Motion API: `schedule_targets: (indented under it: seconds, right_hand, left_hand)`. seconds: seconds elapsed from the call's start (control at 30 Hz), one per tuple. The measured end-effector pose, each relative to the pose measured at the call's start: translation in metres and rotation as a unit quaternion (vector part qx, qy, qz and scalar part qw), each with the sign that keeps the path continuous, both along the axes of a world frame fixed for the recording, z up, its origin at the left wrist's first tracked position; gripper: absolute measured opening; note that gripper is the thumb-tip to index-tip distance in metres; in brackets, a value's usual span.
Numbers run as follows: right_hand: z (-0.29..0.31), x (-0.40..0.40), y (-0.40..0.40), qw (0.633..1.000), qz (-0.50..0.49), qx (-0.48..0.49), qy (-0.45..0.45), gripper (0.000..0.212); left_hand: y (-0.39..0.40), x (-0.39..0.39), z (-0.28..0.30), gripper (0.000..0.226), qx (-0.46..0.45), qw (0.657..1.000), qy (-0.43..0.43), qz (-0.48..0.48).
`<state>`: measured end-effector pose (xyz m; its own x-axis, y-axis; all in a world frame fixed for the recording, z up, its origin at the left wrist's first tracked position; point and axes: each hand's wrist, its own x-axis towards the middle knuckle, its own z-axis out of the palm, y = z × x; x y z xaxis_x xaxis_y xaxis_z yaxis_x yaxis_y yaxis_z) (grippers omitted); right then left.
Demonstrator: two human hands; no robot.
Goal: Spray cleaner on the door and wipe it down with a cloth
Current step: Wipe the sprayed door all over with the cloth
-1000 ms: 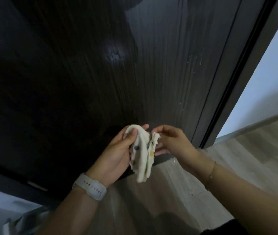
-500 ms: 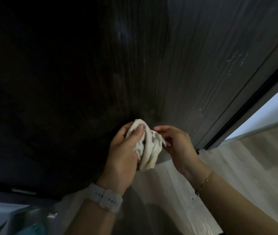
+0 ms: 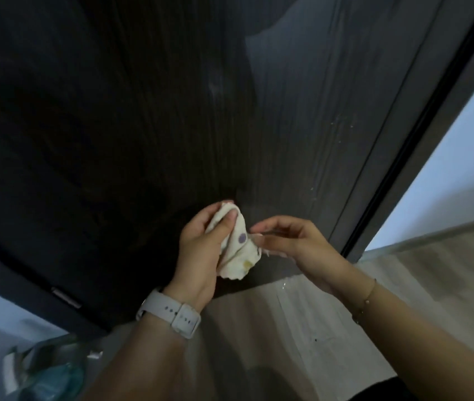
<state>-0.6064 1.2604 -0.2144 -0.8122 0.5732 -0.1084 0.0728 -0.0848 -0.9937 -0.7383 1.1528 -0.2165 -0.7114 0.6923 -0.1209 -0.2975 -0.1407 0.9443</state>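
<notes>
Cloth (image 3: 237,250), white with a purple dot and a yellow mark, sits bunched at the centre of the frame, gripped by the left hand (image 3: 201,250) with thumb and fingers curled round it, while the right hand (image 3: 293,241) pinches its right edge between curled fingers. Behind both hands the dark wood-grain door (image 3: 143,111) fills the upper left and middle, with pale droplets speckling its right part near the frame edge. A white watch (image 3: 172,314) wraps the left wrist, a thin bracelet (image 3: 367,299) the right, above pale wooden floor (image 3: 302,328).
</notes>
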Motion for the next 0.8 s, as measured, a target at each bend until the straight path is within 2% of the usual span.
schedule_targets:
  seconds: [0.1, 0.17, 0.27, 0.37, 0.43, 0.5, 0.57, 0.63, 0.67, 0.73, 0.8]
  right_hand:
    - [0.009, 0.026, -0.009, 0.998, -0.06, 0.026, 0.013, 0.019]
    - [0.024, 0.04, -0.002, 0.989, -0.092, 0.111, -0.017, 0.021]
    - [0.048, 0.064, 0.028, 0.95, -0.141, 0.276, -0.05, 0.025]
    - [0.056, 0.089, 0.067, 0.897, -0.226, 0.377, -0.054, 0.027]
    - [0.053, 0.1, 0.09, 0.874, -0.258, 0.407, -0.063, 0.031]
    - [0.05, 0.1, 0.112, 0.876, -0.259, 0.401, -0.07, 0.037]
    - [0.051, 0.096, 0.132, 0.875, -0.247, 0.408, -0.087, 0.043]
    - [0.057, 0.09, 0.153, 0.863, -0.252, 0.43, -0.086, 0.048]
    - [0.061, 0.086, 0.162, 0.853, -0.261, 0.446, -0.074, 0.051]
    - [0.067, 0.078, 0.174, 0.824, -0.292, 0.484, -0.032, 0.054]
    - [0.065, 0.069, 0.18, 0.797, -0.322, 0.511, -0.005, 0.057]
  left_hand:
    - [-0.009, 0.018, -0.002, 0.016, -0.025, 0.998, 0.032, -0.04]
    - [-0.008, 0.027, 0.003, 0.015, -0.019, 0.997, 0.013, -0.069]
    - [0.003, 0.039, 0.024, 0.019, -0.015, 0.997, -0.011, -0.073]
    - [0.02, 0.042, 0.046, 0.02, -0.052, 0.998, 0.004, -0.045]
    - [0.032, 0.041, 0.059, 0.03, -0.061, 0.997, -0.008, -0.055]
    - [0.045, 0.04, 0.077, 0.034, -0.042, 0.996, -0.017, -0.075]
    - [0.061, 0.04, 0.101, 0.033, -0.026, 0.996, 0.04, -0.071]
    - [0.08, 0.04, 0.135, 0.027, -0.002, 0.988, 0.15, -0.022]
    - [0.089, 0.041, 0.155, 0.021, 0.01, 0.974, 0.226, 0.011]
    - [0.11, 0.043, 0.199, 0.015, 0.028, 0.921, 0.385, 0.059]
    - [0.135, 0.044, 0.242, 0.019, 0.035, 0.858, 0.507, 0.081]
